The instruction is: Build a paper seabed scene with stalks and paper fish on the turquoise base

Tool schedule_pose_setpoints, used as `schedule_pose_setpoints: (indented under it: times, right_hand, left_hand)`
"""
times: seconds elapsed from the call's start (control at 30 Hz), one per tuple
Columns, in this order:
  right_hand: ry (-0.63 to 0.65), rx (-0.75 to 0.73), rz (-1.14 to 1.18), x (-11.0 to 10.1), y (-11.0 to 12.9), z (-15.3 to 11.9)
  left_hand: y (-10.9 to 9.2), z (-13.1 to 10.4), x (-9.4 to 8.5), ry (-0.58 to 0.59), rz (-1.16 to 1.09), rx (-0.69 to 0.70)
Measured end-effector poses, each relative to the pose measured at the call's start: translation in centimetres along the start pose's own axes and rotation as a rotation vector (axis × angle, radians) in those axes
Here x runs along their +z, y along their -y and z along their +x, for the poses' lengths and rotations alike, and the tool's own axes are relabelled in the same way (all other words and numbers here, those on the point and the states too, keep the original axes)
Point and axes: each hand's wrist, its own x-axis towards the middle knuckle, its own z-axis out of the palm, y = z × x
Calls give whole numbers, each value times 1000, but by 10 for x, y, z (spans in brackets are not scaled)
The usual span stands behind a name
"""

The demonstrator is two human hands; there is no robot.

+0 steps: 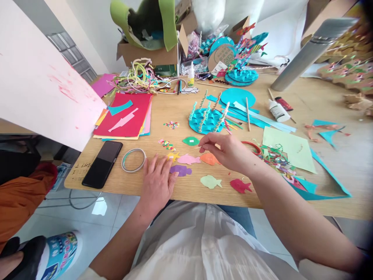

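My left hand (159, 181) lies flat with fingers spread on the table, beside a purple paper fish (181, 170) and a yellow paper cutout (173, 156). A roll of tape (133, 160) is just left of its fingertips. My right hand (223, 149) hovers over an orange paper fish (210, 158), thumb and fingers pinched together on something too small to make out. Near those fingertips lies a green paper fish (190, 141) with a small white patch. A pink paper fish (189, 159) rests between my hands. Closer to me are a pale green fish (210, 181) and a red fish (240, 185).
Small coloured paper bits (167, 145) lie beyond my left hand. A blue round base with twisted stems (205, 121) stands farther back. At left are a phone (102, 165) and coloured paper sheets (131, 116); at right, paper scraps (276, 157) and a glue bottle (278, 111).
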Motion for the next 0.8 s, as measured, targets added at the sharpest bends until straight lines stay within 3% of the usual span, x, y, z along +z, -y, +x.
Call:
schedule_pose_setpoints:
  times: [0.17, 0.3, 0.57, 0.8]
  right_hand:
    - [159, -124, -117, 23, -6, -6]
    - [211, -168, -174, 35, -9, -10]
    - [73, -119, -6, 11, -2, -10]
    - [117, -38, 51, 2, -2, -12]
  left_hand:
    - [-1, 3, -1, 17, -16, -9]
    - [-2, 7, -2, 41, -24, 3]
    - [-8, 23, -1, 63, -51, 65]
    - [-9, 27, 1, 31, -84, 66]
